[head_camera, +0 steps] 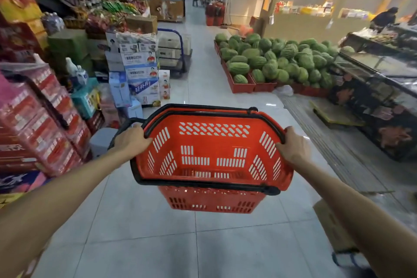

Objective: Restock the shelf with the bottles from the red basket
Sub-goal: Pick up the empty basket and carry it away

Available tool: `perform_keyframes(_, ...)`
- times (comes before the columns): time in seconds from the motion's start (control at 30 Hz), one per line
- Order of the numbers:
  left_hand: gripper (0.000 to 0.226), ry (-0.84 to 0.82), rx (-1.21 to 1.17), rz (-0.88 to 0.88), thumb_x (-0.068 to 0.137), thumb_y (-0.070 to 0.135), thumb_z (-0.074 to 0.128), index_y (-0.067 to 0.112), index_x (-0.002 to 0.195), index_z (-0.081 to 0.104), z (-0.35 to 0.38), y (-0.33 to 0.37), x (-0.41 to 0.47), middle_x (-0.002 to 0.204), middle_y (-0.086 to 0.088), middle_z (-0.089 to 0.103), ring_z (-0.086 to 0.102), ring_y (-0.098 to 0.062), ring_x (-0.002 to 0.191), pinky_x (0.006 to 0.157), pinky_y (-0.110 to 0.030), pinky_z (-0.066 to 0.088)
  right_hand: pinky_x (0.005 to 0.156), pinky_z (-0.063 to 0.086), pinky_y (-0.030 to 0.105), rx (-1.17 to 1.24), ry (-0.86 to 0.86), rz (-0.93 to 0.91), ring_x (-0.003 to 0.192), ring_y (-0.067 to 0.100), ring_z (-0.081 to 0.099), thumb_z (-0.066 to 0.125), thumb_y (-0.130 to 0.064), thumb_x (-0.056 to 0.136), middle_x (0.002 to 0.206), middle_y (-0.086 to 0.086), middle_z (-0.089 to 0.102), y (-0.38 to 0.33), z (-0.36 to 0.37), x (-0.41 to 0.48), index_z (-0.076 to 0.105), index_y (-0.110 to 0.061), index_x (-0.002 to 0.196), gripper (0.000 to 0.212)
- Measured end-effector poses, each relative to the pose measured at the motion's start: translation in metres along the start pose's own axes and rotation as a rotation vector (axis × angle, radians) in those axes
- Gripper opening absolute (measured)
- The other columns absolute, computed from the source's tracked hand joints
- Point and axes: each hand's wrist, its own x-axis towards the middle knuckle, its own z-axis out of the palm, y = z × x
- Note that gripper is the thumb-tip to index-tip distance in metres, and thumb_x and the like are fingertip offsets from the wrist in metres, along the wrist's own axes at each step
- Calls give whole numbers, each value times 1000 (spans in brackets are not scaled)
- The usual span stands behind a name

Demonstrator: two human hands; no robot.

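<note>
Red plastic basket [214,142] is held above the tiled floor [158,232], its long axis running left to right and its mouth tipped toward the camera. The left hand [132,140] grips its left end and the right hand [293,146] its right end, fingers curled over the rim. Watermelons [270,61] are piled ahead.

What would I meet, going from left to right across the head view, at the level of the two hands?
The stacked red cases → left hand → red basket → right hand → dark display counter.
</note>
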Motion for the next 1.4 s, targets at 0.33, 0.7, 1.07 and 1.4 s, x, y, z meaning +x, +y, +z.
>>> perform_keyframes(0.33, 38, -139, -49, 45, 72, 59, 71, 30, 95, 65, 73, 37, 266, 84, 4, 72, 68, -13, 67, 63, -37, 61, 69, 57, 46, 4, -109, 5, 76, 37, 65, 62, -32, 83, 88, 11, 66, -18, 127, 260, 46, -19, 110, 34)
perform_keyframes(0.7, 74, -281, -72, -105, 59, 83, 65, 33, 114, 57, 180, 58, 512, 93, 7, 69, 70, -13, 71, 65, -38, 63, 67, 60, 43, -26, -248, 81, 68, 28, 64, 60, -32, 90, 86, 9, 67, -31, 247, 490, 56, -11, 100, 24)
perform_keyframes(1.07, 60, -463, -72, -213, 82, 53, 75, 7, 112, 52, 283, 114, 677, 101, -8, 67, 67, -31, 88, 71, -37, 54, 68, 56, 41, -67, -377, 320, 74, 32, 62, 59, -25, 87, 93, 11, 67, -43, 430, 638, 57, -10, 104, 22)
perform_keyframes(1.4, 48, -563, -99, -361, 87, 44, 72, 10, 115, 54, 469, 109, 792, 99, -7, 68, 62, -28, 80, 71, -36, 51, 74, 44, 34, 66, -508, 593, 80, 28, 52, 71, -15, 85, 99, 11, 62, 1, 632, 701, 55, -5, 120, 40)
